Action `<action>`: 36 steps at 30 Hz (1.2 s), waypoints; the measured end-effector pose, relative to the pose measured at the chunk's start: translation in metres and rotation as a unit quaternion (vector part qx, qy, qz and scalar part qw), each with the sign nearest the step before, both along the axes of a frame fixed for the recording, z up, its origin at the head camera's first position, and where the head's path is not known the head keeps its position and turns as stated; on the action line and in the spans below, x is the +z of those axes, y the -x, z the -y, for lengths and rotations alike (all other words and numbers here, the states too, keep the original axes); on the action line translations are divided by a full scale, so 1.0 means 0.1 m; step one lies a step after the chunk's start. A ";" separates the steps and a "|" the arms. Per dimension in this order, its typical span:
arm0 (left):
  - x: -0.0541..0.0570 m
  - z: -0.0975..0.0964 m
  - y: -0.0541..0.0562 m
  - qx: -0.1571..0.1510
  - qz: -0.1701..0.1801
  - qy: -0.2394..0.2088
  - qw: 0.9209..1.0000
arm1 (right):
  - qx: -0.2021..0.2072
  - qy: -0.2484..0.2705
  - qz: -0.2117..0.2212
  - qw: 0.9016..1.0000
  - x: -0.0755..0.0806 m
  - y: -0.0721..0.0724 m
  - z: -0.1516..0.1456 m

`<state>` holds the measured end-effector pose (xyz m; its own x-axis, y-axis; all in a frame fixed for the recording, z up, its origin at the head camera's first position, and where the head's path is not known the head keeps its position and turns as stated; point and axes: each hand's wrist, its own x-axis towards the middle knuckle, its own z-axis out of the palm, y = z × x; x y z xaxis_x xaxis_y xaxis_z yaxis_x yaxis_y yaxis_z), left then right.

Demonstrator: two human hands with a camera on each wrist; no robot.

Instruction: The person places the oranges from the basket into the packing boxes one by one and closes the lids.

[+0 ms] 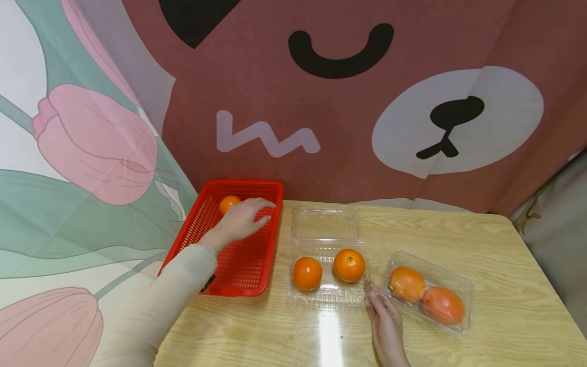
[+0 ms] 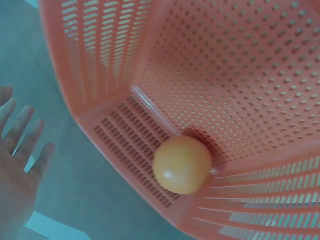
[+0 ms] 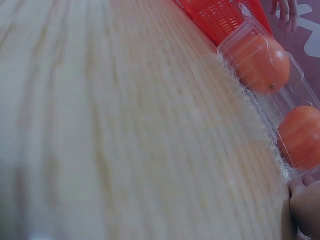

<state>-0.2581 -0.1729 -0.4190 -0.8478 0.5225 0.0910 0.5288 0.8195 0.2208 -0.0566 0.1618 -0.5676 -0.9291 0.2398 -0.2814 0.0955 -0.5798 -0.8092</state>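
My left hand (image 1: 243, 219) is over the red plastic basket (image 1: 238, 291), fingers loosely spread and holding nothing. One orange (image 1: 228, 204) lies in the basket's far end, partly covered by that hand; the left wrist view shows the orange (image 2: 182, 165) against the basket wall, with the hand (image 2: 20, 160) off to the side. An opened clear clamshell box (image 1: 327, 295) holds two oranges, a left one (image 1: 308, 273) and a right one (image 1: 349, 265). My right hand (image 1: 386, 323) pinches the box's near right corner; in the right wrist view its fingertips (image 3: 298, 185) are at the rim.
To the right, a closed clear box (image 1: 465, 326) with two orange fruits (image 1: 407, 284) lies at an angle beside my right hand. A printed cloth (image 1: 348, 127) hangs along the back edge of the wooden table (image 1: 504, 265). The box's raised lid (image 1: 325, 224) extends toward the cloth.
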 end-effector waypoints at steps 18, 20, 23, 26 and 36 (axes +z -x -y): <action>-0.11 0.25 0.20 0.141 0.004 -0.078 0.987 | 0.005 -0.009 -0.007 1.000 -0.01 0.01 -0.01; -0.14 0.27 0.23 0.156 0.001 -0.086 0.984 | 0.009 -0.017 -0.005 1.000 -0.01 0.01 -0.01; -0.19 0.30 0.27 0.182 -0.001 -0.105 0.978 | 0.014 -0.024 0.000 1.000 -0.01 0.01 -0.01; -0.26 0.34 0.32 0.205 0.000 -0.129 0.970 | 0.014 -0.020 -0.002 1.000 -0.02 0.01 -0.01; -0.42 0.53 0.47 0.282 0.032 -0.183 0.941 | 0.001 -0.005 -0.036 0.999 -0.05 0.00 -0.01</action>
<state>-0.3046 -0.2254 -0.4606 -0.9908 -0.0687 0.1165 0.0084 0.8284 0.5601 -0.0561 0.1623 -0.5722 -0.9474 0.2399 -0.2119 0.0385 -0.5718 -0.8195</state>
